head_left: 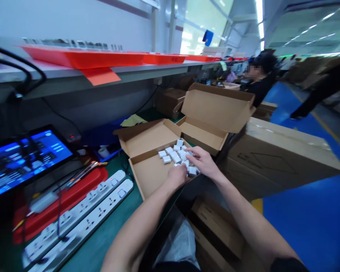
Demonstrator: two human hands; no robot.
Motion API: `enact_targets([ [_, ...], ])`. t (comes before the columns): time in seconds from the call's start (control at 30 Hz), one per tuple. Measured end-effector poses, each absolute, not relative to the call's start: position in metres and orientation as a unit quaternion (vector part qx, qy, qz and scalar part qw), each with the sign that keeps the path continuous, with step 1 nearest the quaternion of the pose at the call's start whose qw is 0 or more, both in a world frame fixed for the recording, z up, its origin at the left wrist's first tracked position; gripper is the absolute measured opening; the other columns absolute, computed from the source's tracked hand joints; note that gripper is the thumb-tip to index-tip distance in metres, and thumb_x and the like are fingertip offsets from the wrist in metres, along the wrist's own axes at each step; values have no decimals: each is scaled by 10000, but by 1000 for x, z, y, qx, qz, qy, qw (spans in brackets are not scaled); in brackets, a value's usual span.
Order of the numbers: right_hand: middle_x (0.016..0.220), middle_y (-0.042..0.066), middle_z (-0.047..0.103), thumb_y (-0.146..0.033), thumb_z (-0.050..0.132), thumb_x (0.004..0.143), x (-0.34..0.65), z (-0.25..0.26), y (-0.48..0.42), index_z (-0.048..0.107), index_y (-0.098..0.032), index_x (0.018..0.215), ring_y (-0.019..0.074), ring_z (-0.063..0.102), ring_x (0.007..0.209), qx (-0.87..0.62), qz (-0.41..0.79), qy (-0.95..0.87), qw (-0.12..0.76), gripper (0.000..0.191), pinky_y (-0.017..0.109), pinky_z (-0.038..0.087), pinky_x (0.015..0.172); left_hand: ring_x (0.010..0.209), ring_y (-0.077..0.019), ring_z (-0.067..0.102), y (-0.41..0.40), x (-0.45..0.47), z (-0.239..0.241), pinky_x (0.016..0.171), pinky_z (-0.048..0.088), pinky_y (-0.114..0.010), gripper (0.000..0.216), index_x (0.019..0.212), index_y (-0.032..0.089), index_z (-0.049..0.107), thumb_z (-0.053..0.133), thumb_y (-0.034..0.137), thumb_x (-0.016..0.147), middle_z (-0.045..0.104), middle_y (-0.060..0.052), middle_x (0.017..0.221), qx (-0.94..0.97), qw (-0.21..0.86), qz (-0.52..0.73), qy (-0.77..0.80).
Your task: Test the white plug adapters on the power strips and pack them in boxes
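Observation:
An open shallow cardboard box (147, 177) holds a cluster of small white block-shaped pieces (175, 156) at its right end. My left hand (178, 175) is at the near side of the cluster, its fingers curled down against a white piece; the fingertips are mostly hidden. From the right, my right hand (203, 161) reaches over the same cluster, fingers apart and bent, touching the pieces from above. What the pieces are exactly is too small to tell.
A second open cardboard box (204, 132) stands behind. Two white power strips (102, 209), a red tray (19, 226) and a lit screen (28, 158) lie left. Orange trays (102, 59) line the shelf above. A large carton (283, 151) is right; a person (262, 83) sits farther off.

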State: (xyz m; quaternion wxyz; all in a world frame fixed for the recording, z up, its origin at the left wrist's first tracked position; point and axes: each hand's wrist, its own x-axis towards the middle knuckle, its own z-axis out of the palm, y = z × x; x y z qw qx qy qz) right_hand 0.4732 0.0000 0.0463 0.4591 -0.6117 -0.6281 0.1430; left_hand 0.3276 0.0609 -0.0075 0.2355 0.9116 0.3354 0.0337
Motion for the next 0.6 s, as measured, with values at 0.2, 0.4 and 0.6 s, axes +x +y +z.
enact_targets([
  [0.2, 723, 11, 667, -535, 742, 922, 443, 49, 7, 720, -181, 1086, 134, 564, 519, -566, 248, -552, 560, 390, 248, 462, 474, 1035, -305, 708, 68, 278, 12, 892, 531, -380, 537, 1334, 183, 641, 726, 311, 820, 754, -137, 1148, 890, 273, 58, 362],
  [0.4, 922, 75, 742, -502, 714, 951, 387, 44, 33, 707, -174, 1234, 170, 659, 651, -504, 311, -575, 565, 434, 273, 546, 539, 906, -201, 680, 28, 127, 40, 838, 539, -339, 613, 1496, 193, 582, 679, 439, 944, 718, -117, 1133, 631, 682, 245, 276],
  [0.6, 1219, 102, 739, -331, 670, 996, 291, 28, 51, 684, -224, 1320, 239, 697, 1067, -395, 290, -796, 356, 342, 395, 567, 939, 953, -218, 695, -41, 5, 25, 904, 539, -358, 485, 1353, 193, 643, 741, 398, 925, 715, -106, 1091, 500, 671, 388, 386],
])
